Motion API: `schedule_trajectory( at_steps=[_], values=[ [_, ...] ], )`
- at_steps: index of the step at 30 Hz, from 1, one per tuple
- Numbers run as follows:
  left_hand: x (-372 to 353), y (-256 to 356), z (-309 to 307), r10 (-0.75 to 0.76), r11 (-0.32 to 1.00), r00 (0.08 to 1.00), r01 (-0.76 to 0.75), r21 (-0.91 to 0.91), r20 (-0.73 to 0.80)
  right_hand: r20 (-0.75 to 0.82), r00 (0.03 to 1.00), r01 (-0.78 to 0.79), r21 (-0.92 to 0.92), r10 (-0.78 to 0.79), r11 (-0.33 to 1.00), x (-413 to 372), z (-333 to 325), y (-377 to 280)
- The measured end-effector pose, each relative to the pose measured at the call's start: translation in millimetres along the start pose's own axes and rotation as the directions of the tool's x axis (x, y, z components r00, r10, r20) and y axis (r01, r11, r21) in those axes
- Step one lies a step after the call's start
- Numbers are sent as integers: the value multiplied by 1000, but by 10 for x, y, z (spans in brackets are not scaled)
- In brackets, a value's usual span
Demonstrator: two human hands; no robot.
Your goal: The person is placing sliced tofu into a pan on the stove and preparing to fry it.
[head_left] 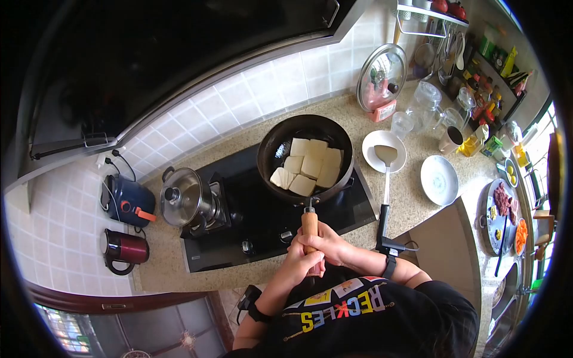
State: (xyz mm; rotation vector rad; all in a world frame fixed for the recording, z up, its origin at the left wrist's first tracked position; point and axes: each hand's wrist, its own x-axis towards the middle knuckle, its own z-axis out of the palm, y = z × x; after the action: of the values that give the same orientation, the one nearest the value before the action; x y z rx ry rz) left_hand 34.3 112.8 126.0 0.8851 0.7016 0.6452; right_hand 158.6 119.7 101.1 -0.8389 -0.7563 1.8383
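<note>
A dark wok (271,158) rests on the right burner of the black gas stove (253,224). Several pale slabs of tofu (313,164) lie in it, partly overlapping. Its wooden handle (310,224) points toward my body. Both hands are wrapped round that handle: my left hand (298,262) lies on the left and nearer to me, and my right hand (328,243) closes over it from the right. Just right of the wok, a spatula (386,179) leans with its blade in a white bowl (368,156), its black handle reaching toward the counter's front edge.
On the left burner stands a lidded steel pot (182,200). A glass lid (382,77) leans on the tiled wall. A white plate (439,181), glass jugs (425,101) and oil bottles (473,141) stand right. Sliced meat fills part of a round tray (490,230) beyond.
</note>
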Motion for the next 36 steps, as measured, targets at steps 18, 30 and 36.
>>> schedule_trajectory(
  at_steps=[18,30,36],
  values=[
    [211,-160,-3,49,994,998,-45,95,-33,-42,999,14,-90,-17,996,74,-218,19],
    [152,-342,-100,-66,997,998,65,-52,-22,-76,992,-109,-122,100,987,-20,-195,9],
    [139,-457,-67,-94,987,995,88,-136,-41,-75,989,-139,-131,130,981,-46,-274,128]
  ],
)
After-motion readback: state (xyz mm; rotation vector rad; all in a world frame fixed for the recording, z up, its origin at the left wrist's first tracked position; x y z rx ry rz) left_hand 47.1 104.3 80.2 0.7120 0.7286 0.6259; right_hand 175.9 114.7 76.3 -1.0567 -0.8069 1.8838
